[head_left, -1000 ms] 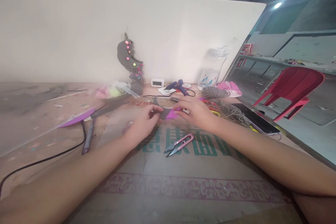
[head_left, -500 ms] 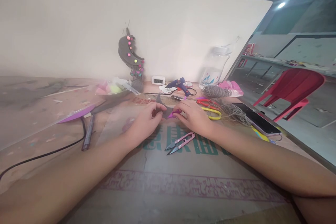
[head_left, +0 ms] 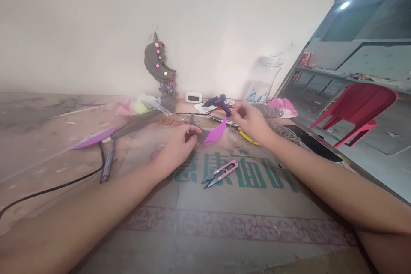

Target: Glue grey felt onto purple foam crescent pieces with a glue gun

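My left hand [head_left: 183,145] pinches a crescent-shaped piece [head_left: 215,134] at its grey-covered part. Grey yarn seems to cover its left side, and its bare right tip is purple. My right hand [head_left: 250,122] is raised to the right of the tip, apart from it, fingers curled into a pinch; what they hold, if anything, is too small to make out. Pink thread snips [head_left: 221,174] lie in front of the hands on the printed sheet [head_left: 205,199]. Yellow-handled scissors [head_left: 247,137] lie partly hidden below my right hand.
Behind stand a blue glue gun [head_left: 218,102], a small white clock [head_left: 194,97] and a clear bottle [head_left: 263,79]. Grey yarn [head_left: 287,134] and a phone [head_left: 314,143] lie right. A decorated crescent [head_left: 157,64] leans on the wall. A pen [head_left: 108,162] and cable [head_left: 64,186] lie left.
My right hand has moved off the crescent's purple tip, up and to the right, uncovering it. My left hand keeps its hold in nearly the same place.
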A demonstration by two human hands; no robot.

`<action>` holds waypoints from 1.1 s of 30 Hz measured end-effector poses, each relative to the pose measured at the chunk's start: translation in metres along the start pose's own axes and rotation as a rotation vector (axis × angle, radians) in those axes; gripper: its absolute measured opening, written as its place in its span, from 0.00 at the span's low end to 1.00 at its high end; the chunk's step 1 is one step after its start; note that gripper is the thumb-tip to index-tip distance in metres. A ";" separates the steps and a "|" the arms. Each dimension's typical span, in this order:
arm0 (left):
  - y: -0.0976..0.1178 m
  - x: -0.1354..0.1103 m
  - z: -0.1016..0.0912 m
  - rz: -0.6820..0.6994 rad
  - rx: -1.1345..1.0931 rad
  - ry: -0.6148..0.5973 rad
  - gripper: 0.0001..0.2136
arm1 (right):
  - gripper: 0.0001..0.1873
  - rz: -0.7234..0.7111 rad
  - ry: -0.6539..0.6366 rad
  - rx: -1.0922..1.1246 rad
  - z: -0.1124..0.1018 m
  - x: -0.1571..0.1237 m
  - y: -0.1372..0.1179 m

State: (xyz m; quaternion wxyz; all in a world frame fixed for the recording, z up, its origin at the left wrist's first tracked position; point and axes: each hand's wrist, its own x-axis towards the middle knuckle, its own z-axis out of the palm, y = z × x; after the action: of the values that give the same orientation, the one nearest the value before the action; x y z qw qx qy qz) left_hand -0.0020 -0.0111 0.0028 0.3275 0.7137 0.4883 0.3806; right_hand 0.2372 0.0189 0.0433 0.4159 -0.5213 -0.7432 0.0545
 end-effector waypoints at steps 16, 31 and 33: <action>-0.004 0.004 0.001 -0.030 -0.153 -0.017 0.09 | 0.11 -0.288 -0.644 0.130 -0.050 -0.027 -0.087; -0.001 0.006 -0.001 -0.002 -0.173 0.024 0.08 | 0.13 -0.111 -0.640 -0.191 0.008 -0.028 -0.034; -0.001 0.006 -0.001 0.008 -0.158 0.022 0.09 | 0.07 -0.101 -0.591 -0.167 0.015 -0.032 -0.033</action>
State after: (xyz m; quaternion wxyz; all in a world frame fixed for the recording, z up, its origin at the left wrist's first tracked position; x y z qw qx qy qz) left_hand -0.0020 -0.0049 0.0037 0.3760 0.6834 0.4575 0.4270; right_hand 0.2065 -0.0172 0.0324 0.1398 -0.4774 -0.8589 0.1217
